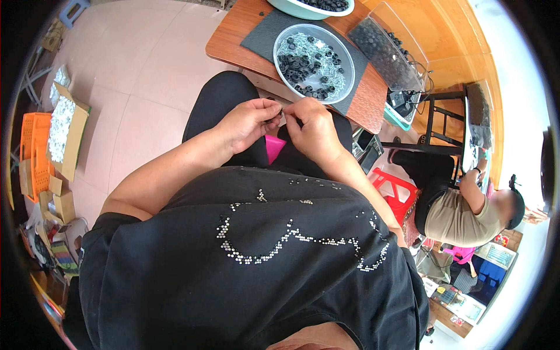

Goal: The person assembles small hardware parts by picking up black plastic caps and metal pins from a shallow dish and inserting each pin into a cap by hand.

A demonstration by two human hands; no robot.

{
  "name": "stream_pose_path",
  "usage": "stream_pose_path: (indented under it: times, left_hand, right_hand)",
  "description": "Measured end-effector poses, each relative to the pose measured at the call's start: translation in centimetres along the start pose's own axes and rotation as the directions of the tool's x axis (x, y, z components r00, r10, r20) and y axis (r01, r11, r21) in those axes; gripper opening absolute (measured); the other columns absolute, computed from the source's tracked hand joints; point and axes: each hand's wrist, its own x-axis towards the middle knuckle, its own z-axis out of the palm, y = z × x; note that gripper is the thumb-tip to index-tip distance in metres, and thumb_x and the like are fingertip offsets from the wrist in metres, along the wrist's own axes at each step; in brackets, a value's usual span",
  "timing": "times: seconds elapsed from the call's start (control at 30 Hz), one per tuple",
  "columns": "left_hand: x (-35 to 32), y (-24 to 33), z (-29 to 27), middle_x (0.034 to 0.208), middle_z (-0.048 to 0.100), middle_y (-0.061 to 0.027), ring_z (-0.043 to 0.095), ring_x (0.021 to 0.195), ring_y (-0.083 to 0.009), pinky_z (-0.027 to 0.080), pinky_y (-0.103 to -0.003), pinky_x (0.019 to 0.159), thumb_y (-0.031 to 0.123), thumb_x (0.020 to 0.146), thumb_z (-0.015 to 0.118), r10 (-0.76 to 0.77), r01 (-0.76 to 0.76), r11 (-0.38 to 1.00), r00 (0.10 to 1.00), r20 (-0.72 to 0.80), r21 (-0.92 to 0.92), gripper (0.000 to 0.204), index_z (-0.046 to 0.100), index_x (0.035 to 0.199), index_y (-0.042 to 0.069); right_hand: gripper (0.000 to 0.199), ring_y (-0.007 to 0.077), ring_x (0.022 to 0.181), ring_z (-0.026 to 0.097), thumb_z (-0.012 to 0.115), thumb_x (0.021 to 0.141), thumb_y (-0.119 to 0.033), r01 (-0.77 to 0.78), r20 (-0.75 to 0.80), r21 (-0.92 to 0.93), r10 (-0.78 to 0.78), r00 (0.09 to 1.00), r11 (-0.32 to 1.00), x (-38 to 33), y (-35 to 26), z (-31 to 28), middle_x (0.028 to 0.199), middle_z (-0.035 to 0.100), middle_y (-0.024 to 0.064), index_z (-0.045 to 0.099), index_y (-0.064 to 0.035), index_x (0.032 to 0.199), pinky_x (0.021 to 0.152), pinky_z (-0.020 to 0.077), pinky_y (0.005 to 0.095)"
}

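Over my lap, close to the table's near edge, my two hands meet with fingertips almost touching. My left hand [248,121] is closed in a pinch on a small black part [279,113], mostly covered by the fingers. Beside it, my right hand [315,129] is also pinched shut, and what it holds is too small to make out. Just beyond them stands a translucent round basin [352,73]. Inside it lie many small black round parts [296,67] mixed with thin, pale, clear-looking pieces [304,42].
A dark mat [260,36] lies under the basin on the wooden table [229,42]. Behind are a pale green basin [309,10] and a clear bin [389,49] of black parts. A person [466,216] sits at right near a red stool [392,195]. Orange crate [36,146] and carton [79,137] stand left.
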Motion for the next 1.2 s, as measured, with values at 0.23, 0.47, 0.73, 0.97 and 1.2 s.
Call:
stream_pose_path:
  times: [0.23, 0.47, 0.73, 0.97, 1.2]
  left_hand:
    - [-0.3, 0.0, 0.5, 0.086, 0.061, -0.0037, 0.056, 0.079, -0.0109, 0.047, -0.024, 0.074, 0.014, 0.091, 0.058, -0.006, 0.006, 1.000, 1.000, -0.013, -0.010, 0.013, 0.059, 0.097, 0.004]
    - [-0.4, -0.4, -0.1, 0.094, 0.061, -0.0019, 0.055, 0.087, -0.0101, 0.046, -0.023, 0.078, 0.018, 0.092, 0.057, -0.072, 0.094, 0.983, 0.987, 0.142, -0.155, 0.015, 0.058, 0.101, 0.006]
    - [-0.5, 1.1, 0.5, 0.103, 0.060, -0.0085, 0.057, 0.098, -0.0172, 0.047, -0.029, 0.089, 0.019, 0.095, 0.050, -0.015, 0.003, 0.945, 0.999, -0.036, -0.328, 0.015, 0.056, 0.100, 0.007]
    - [-0.6, 0.9, 0.7, 0.108, 0.060, -0.0106, 0.057, 0.101, -0.0189, 0.045, -0.034, 0.095, 0.019, 0.096, 0.047, -0.001, -0.016, 0.950, 0.999, -0.054, -0.312, 0.013, 0.053, 0.098, 0.007]
    - [-0.5, 0.2, 0.7, 0.109, 0.059, -0.0120, 0.057, 0.102, -0.0198, 0.045, -0.036, 0.095, 0.018, 0.097, 0.045, -0.022, 0.009, 0.938, 0.999, -0.033, -0.346, 0.013, 0.052, 0.098, 0.007]
  right_hand:
    - [0.006, 0.0183, 0.064, 0.061, 0.067, 0.075, 0.000, -0.234, 0.016, 0.200, 0.235, 0.972, 0.952, -0.1, -0.8, 0.1, 0.072, 0.063, 0.0090, 0.064, 0.0000, 0.080, 0.058, 0.0478, 0.0299]
    - [0.007, 0.0068, 0.058, 0.058, 0.070, 0.076, -0.001, -0.339, 0.048, 0.475, 0.361, 0.931, 0.812, -0.7, 0.4, 1.3, 0.069, 0.062, 0.0038, 0.064, -0.0005, 0.081, 0.051, 0.0460, 0.0223]
    - [0.008, 0.0054, 0.062, 0.050, 0.069, 0.077, 0.001, -0.288, -0.041, 0.389, 0.328, 0.944, 0.875, -0.5, -0.3, 0.9, 0.070, 0.058, 0.0000, 0.065, -0.0016, 0.084, 0.057, 0.0423, 0.0197]
    - [0.019, 0.0255, 0.068, 0.058, 0.069, 0.067, 0.003, 0.042, -0.130, 0.133, -0.025, 0.991, 0.990, -0.6, 0.2, 1.9, 0.074, 0.060, 0.0087, 0.066, -0.0032, 0.085, 0.063, 0.0464, 0.0338]
    - [0.022, 0.0261, 0.072, 0.058, 0.071, 0.065, 0.002, 0.021, -0.153, 0.118, -0.003, 0.988, 0.993, -0.5, 0.0, 2.0, 0.075, 0.060, 0.0080, 0.065, -0.0030, 0.086, 0.068, 0.0451, 0.0350]
